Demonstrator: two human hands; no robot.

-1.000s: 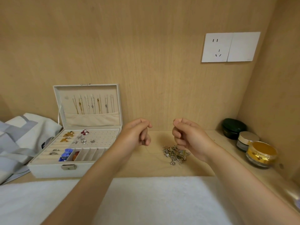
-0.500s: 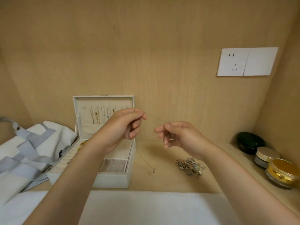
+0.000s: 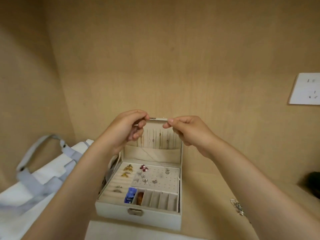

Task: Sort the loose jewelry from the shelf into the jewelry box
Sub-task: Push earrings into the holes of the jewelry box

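Observation:
The cream jewelry box (image 3: 138, 218) stands open at centre, its upright lid lined with several hanging necklaces. Its tray holds gold and red earrings, silver studs, rings and a blue piece. My left hand (image 3: 127, 130) and my right hand (image 3: 186, 129) are raised in front of the lid's top edge, each pinching an end of a thin chain necklace (image 3: 149, 155). The fine chain droops between them down over the lid pocket. A small heap of loose silver jewelry (image 3: 238, 207) lies on the shelf to the right, partly hidden behind my right forearm.
A white and grey cloth bag (image 3: 43, 172) lies left of the box. A white towel (image 3: 131, 231) covers the shelf's front edge. A wall socket (image 3: 306, 89) sits at the right, with a dark jar (image 3: 314, 181) at the far right edge.
Both hands have carried the thin chain left and up from the loose pile to the open lid. The view has swung left, so the box is now centred.

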